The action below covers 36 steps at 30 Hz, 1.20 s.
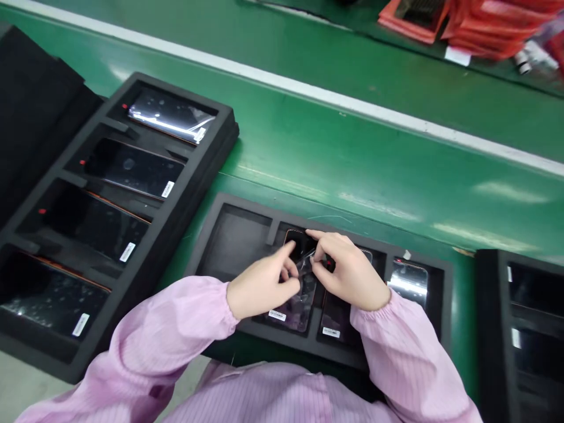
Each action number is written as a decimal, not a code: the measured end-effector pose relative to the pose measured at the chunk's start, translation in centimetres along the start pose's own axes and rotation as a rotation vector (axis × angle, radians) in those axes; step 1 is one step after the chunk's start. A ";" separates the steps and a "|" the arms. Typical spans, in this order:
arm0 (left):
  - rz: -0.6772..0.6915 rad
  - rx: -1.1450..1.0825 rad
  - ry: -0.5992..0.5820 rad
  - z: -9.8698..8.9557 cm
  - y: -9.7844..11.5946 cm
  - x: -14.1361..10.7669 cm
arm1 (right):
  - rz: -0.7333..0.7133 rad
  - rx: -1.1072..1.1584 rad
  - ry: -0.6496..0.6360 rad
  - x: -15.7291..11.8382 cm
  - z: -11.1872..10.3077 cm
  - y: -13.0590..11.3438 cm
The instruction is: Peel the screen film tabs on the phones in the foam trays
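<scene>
One phone (293, 302) is set in the tray (238, 235), twelve to six o'clock long-ways, at three from the nearer left hand (265, 283). Clear film (305, 264) is pinched by the right hand (348, 270); whether the left grip is closed cannot be told.

Three phones (293, 308) lay in separate compartments of the middle tray (208, 235); to its left, on the same table (396, 170), lay the left tray (178, 200) with four phones (132, 167); to its right, the right tray (497, 305). Behind, toward the right, lay packets (497, 26).
</scene>
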<state>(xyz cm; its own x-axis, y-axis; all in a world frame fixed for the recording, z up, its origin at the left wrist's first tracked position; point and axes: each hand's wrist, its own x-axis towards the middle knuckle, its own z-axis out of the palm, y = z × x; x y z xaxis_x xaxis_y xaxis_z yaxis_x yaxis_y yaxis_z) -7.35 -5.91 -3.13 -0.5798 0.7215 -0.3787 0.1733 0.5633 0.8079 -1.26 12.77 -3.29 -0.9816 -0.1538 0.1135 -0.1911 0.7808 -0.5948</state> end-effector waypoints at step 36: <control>0.326 -0.904 -0.105 0.9 -0.3 -2.0 | -0.184 0.131 0.379 -1.8 -3.7 -2.8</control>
<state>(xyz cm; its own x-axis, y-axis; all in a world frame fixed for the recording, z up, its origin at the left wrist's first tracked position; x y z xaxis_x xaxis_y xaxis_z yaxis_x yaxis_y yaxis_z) -5.57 -7.19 -3.02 -0.5298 0.8446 -0.0770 -0.3904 -0.1623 0.9062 1.07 13.06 1.11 -0.8678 -0.0309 0.4960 -0.3846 0.6738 -0.6309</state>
